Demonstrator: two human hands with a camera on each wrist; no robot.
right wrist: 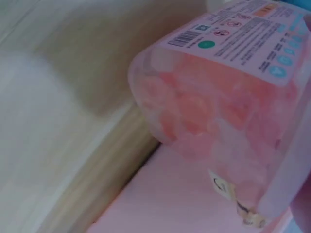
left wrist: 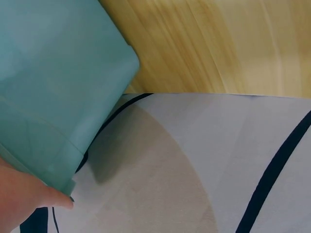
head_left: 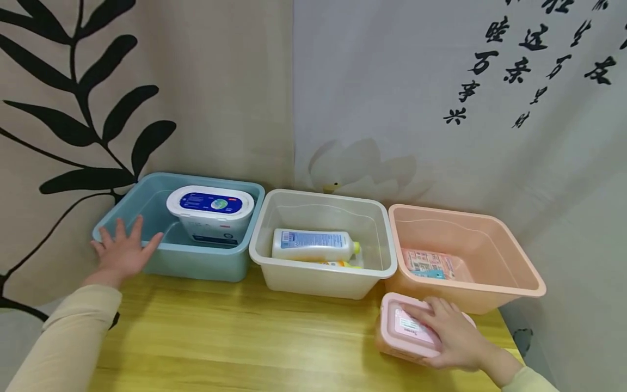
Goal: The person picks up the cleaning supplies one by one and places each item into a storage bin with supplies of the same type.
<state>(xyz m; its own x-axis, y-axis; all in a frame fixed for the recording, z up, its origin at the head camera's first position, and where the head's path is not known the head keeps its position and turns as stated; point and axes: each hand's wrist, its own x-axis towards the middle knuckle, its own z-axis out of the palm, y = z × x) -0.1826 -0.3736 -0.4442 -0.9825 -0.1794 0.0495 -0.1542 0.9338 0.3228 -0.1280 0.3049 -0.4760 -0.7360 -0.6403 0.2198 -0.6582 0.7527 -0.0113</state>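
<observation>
My left hand point(head_left: 121, 253) rests at the left front rim of a blue plastic bin point(head_left: 196, 263), its fingers spread. A white lidded tub point(head_left: 215, 218) with a blue label stands inside that bin. On the right, my right hand point(head_left: 455, 333) grips a pink lidded box point(head_left: 403, 326) from above and its right side, in front of the peach bin point(head_left: 490, 294). In the right wrist view the clear-walled box point(right wrist: 194, 111) shows pink and orange contents and a printed label. The far side of the box is hidden by the hand.
A white bin point(head_left: 313, 277) stands between the other two, holding a white bottle point(head_left: 311, 245) with a yellow-green cap. A printed packet point(head_left: 428, 264) lies in the peach bin. The wooden table point(head_left: 245, 337) meets a curtain point(head_left: 235, 109) behind the bins.
</observation>
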